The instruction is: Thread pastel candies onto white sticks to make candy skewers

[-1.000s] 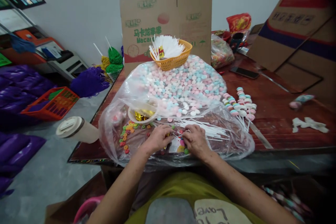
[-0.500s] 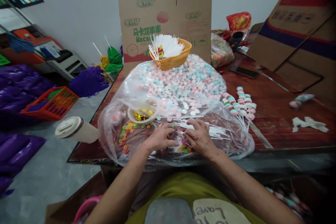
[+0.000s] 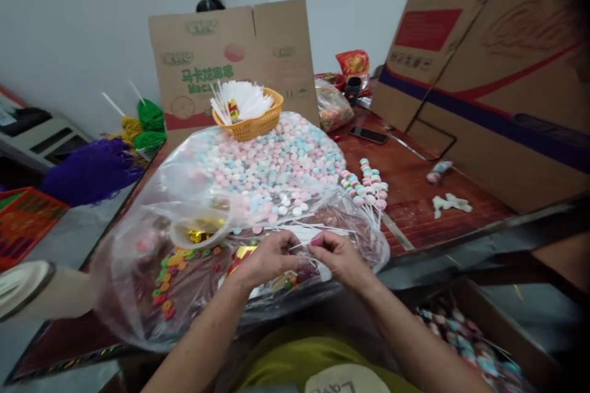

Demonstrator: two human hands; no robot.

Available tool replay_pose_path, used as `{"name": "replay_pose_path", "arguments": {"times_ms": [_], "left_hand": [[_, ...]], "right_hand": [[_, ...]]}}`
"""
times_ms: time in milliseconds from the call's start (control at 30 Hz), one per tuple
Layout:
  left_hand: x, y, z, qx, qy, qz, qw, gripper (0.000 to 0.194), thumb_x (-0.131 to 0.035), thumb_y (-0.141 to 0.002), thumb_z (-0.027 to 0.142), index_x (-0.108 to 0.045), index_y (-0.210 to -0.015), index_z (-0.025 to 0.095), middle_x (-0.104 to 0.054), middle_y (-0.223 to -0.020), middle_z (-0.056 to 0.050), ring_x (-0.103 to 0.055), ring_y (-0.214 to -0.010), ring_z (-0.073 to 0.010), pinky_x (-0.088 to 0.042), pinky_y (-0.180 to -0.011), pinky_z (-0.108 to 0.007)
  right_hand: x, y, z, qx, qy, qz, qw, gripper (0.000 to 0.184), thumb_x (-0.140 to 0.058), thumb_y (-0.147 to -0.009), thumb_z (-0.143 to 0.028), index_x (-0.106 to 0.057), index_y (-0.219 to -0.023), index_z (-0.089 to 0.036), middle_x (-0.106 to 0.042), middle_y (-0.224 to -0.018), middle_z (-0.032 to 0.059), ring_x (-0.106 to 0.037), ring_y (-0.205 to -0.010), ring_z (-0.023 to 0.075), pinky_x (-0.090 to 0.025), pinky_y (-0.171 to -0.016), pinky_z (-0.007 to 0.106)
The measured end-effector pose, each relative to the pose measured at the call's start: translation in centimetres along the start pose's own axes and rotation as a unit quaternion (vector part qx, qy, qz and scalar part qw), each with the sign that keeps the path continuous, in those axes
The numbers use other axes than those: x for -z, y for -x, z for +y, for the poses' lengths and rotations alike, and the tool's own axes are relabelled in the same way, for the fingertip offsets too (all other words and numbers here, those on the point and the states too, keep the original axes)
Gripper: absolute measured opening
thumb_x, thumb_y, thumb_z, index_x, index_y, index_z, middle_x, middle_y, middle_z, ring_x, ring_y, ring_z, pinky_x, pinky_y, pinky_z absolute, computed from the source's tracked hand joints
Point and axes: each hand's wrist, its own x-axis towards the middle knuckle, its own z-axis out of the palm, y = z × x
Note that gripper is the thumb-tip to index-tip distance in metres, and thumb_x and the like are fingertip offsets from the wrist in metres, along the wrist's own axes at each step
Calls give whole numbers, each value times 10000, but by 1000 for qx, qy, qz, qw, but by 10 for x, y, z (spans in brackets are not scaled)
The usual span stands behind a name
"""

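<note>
Left hand (image 3: 270,258): half curled, brought together at thumb and finger on a thin white stick (image 3: 298,247); could lose it through a loose pinch, or bend it through too hard a press.
Right hand (image 3: 343,261): drawn in just beside the left, nearly closed at the fingertips, seemingly on a small pink piece (image 3: 317,240); could crack or drop it by pushing out of line with the stick.
White stick: held between both hands, above the near part of the plastic bag (image 3: 126,313).
Red-and-gold packet (image 3: 240,256): lying just beside the left hand, partly hidden; could be shoved aside by a low sweep.
Plastic bag: spread loose and wrinkled beneath everything close by; could drag and scatter small pieces if snagged.
Coloured rings (image 3: 165,282): lying in a loose curve to the left; could roll with any tug on the bag.
Loose sticks (image 3: 338,231): fanned out just beyond the right hand; could tangle from careless picking.
Pastel candies (image 3: 276,166): heaped farther back; could slide forward if disturbed.
Yellow basket (image 3: 253,130): set against the far side of the heap, full of sticks; could tip from uneven support.
Cup (image 3: 69,291): standing by the left edge; could be knocked by a wide elbow.
</note>
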Motion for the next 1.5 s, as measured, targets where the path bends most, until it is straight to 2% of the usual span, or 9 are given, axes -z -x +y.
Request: {"name": "replay_pose_path", "arguments": {"times_ms": [167, 333, 533, 700, 900, 1133, 1267, 1367, 1500], "left_hand": [[-8, -5, -3, -7, -55, 21, 998, 203, -656, -643, 299, -540, -626, 133, -536, -574, 24, -473, -559, -96, -351, -533, -203], [-20, -10, 0, -48, -145, 47, 987, 145, -609, -678, 287, -608, -727, 150, -587, -644, 9, -504, -616, -123, -372, -567, -216], [-27, -10, 0, -17, -94, 83, 992, 190, -594, -688, 308, -508, -618, 154, -515, -550, 29, -467, -539, -105, -365, -523, -212], [-21, -10, 5, -14, -63, 52, 997, 179, -637, -633, 249, -484, -611, 159, -497, -538, 52, -452, -529, -87, -349, -504, -190], [-11, -11, 8, 7, -34, 35, 999, 156, -609, -632, 242, -497, -562, 159, -535, -525, 31, -490, -524, -105, -385, -516, -212], [-14, -9, -4, -60, -134, 200, 969, 204, -624, -683, 357, -590, -755, 170, -552, -597, 16, -503, -550, -126, -384, -510, -218], [-13, -7, -7, -89, -119, 145, 978, 253, -536, -765, 362, -544, -614, 160, -528, -552, 10, -481, -533, -115, -382, -524, -216], [-3, -5, -10, -145, -201, 153, 956, 271, -464, -817, 326, -565, -628, 160, -545, -571, -4, -484, -557, -120, -372, -554, -227], [16, 2, -17, -203, -233, 195, 931, 251, -411, -855, 280, -572, -697, 169, -579, -663, -26, -515, -639, -132, -404, -620, -241]], "right_hand": [[5, 2, -2, -16, -26, -47, 998, 267, -654, -642, -403, -565, -708, -160, -535, -585, -27, -477, -551, 105, -358, -544, 235], [10, 2, -2, 23, 32, 49, 998, 152, -620, -653, -281, -564, -723, -159, -514, -679, -20, -457, -621, 100, -367, -594, 230], [14, -3, 3, -26, -63, 28, 997, 556, -696, -596, -311, -509, -1107, -199, -505, -820, -15, -473, -680, 101, -395, -637, 234], [16, -8, 6, -51, -34, -44, 997, 332, -658, -650, -456, -544, -662, -144, -456, -619, -30, -407, -586, 88, -338, -555, 217], [8, -12, 2, 63, 68, 6, 996, 233, -614, -713, -365, -519, -648, -162, -453, -623, -29, -403, -617, 100, -337, -558, 211], [3, -15, 4, 105, 192, 79, 973, 273, -502, -816, -381, -524, -651, -165, -458, -616, -19, -419, -607, 107, -330, -572, 228], [-3, -17, 7, 149, 240, 81, 956, 393, -404, -864, -429, -459, -571, -173, -406, -560, -25, -391, -553, 98, -321, -530, 224], [11, -27, 2, 127, 335, 123, 925, 506, -273, -891, -486, -455, -534, -178, -440, -539, -8, -427, -541, 109, -358, -532, 227], [72, -57, -18, 66, 445, 234, 862, 487, -264, -883, -463, -570, -662, -155, -569, -730, 97, -512, -750, 203, -392, -677, 316]]}}
